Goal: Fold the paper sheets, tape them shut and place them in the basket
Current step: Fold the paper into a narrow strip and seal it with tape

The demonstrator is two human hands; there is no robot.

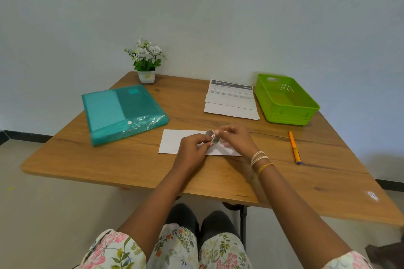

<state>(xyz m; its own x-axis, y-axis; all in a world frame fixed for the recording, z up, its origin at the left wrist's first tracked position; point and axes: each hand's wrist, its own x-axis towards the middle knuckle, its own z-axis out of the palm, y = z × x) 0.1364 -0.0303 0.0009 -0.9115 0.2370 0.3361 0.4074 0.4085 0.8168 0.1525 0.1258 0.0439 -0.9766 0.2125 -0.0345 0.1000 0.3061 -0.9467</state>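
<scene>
Centre of frame: folded sheet (175, 141) on bench (109, 164), untaped. Left hand (192, 148) and right hand (235, 137) grip clamped on tape roll (211, 136). Basket (284, 100) at upper right holds nothing; more sheets (230, 102) wait.

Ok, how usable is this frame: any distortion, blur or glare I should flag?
Head view: wide-angle bend curves the table edges; light is soft and even, shadows faint; mild glare on the teal folder; the tape roll and both hands' fingers look slightly soft; the printed sheet is unreadable.
</scene>
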